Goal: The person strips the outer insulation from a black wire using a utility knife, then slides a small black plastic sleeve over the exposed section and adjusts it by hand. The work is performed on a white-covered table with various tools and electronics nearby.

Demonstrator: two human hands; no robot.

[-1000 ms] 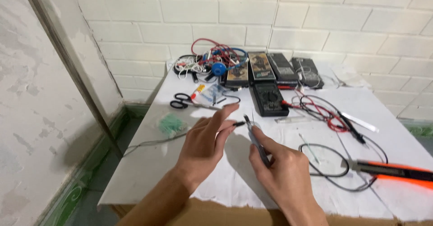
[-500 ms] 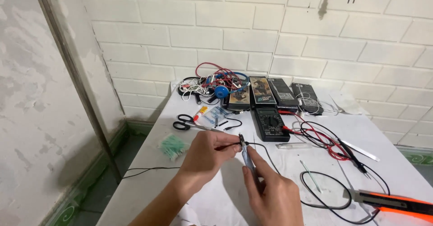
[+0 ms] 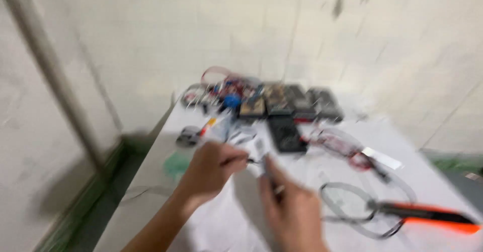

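Both hands (image 3: 251,191) shifted lower over white table (image 3: 432,181) by white brick wall (image 3: 151,40), grip unclear through blur.

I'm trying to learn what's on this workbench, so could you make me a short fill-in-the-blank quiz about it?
1. The long tool lying at the table's right edge has a handle coloured ____.
2. The person's two bare hands, left hand and right hand, work over a table coloured ____.
3. The row of dark rectangular meters sits along the table's ____ edge, by the wall.

Missing words: orange; white; far
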